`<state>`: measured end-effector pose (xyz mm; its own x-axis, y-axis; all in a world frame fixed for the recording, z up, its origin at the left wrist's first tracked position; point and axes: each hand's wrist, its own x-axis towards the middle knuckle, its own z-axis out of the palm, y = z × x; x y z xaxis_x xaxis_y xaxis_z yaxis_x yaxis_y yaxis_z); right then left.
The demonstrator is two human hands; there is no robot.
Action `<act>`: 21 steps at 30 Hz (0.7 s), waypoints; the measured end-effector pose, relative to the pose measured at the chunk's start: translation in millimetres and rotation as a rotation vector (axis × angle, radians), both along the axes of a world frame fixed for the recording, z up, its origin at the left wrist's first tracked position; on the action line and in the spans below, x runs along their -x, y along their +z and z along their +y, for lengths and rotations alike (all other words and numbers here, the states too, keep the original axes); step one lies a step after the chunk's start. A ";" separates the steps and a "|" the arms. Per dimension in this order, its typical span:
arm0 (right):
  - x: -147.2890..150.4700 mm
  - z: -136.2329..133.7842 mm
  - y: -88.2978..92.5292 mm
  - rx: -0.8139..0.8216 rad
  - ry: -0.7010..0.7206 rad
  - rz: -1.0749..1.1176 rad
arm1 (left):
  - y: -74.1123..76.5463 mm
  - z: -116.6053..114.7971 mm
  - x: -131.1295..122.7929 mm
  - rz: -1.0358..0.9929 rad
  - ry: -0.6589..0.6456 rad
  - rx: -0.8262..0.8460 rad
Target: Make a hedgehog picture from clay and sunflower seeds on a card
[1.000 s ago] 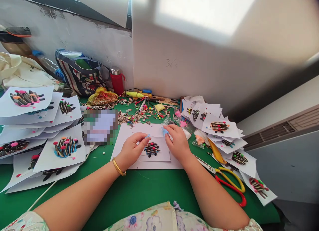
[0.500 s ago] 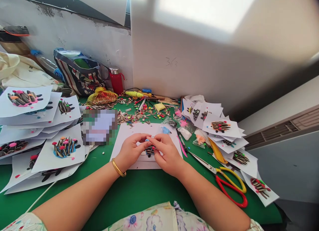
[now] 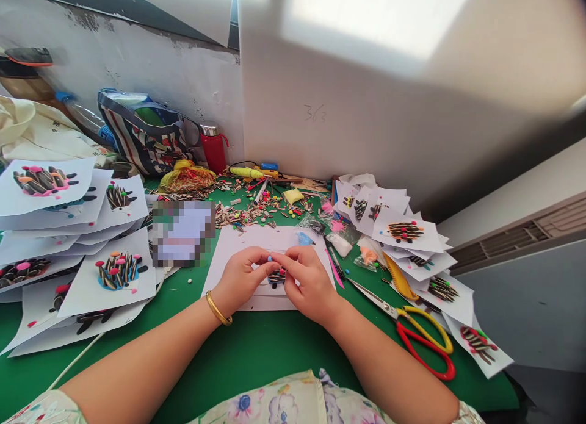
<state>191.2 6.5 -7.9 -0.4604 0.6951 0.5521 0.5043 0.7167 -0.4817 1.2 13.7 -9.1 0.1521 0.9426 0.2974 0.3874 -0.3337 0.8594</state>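
Observation:
Above the sheet of white paper (image 3: 222, 253), my left hand (image 3: 240, 277) and my right hand (image 3: 309, 280) meet at the fingertips. Both are closed in a pinch around a small blue piece of clay (image 3: 270, 259). It shows only as a speck between the fingers. Under the hands, partly covered by my right fingers, lies a sunflower-seed picture (image 3: 276, 277) with dark striped seeds and a pink-red dot. A gold bangle (image 3: 218, 308) circles my left wrist.
Finished-looking seed pictures are piled left (image 3: 110, 277) and right (image 3: 407, 232). Scissors (image 3: 398, 314) lie open right of my right hand, beside a yellow cutter (image 3: 400, 276). Scattered seeds (image 3: 233, 215), clay bags (image 3: 366, 253) and a blurred phone (image 3: 183, 233) surround the paper.
My fingertips have shifted slightly, so the blue clay piece now shows between them. More of the seed picture below is visible. The other things have stayed put.

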 end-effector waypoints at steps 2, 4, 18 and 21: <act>0.5 -0.1 -0.4 0.017 0.020 0.026 | -1.1 0.2 1.3 0.027 -0.010 -0.018; 0.3 0.2 0.2 0.037 0.044 0.046 | -3.3 0.8 2.5 0.030 -0.013 -0.030; -1.2 1.1 0.0 -0.025 -0.035 0.072 | -2.4 -0.6 -1.4 0.051 0.002 -0.056; -1.5 1.1 -0.9 -0.032 -0.040 0.066 | -2.0 -1.1 -0.3 0.105 0.006 -0.076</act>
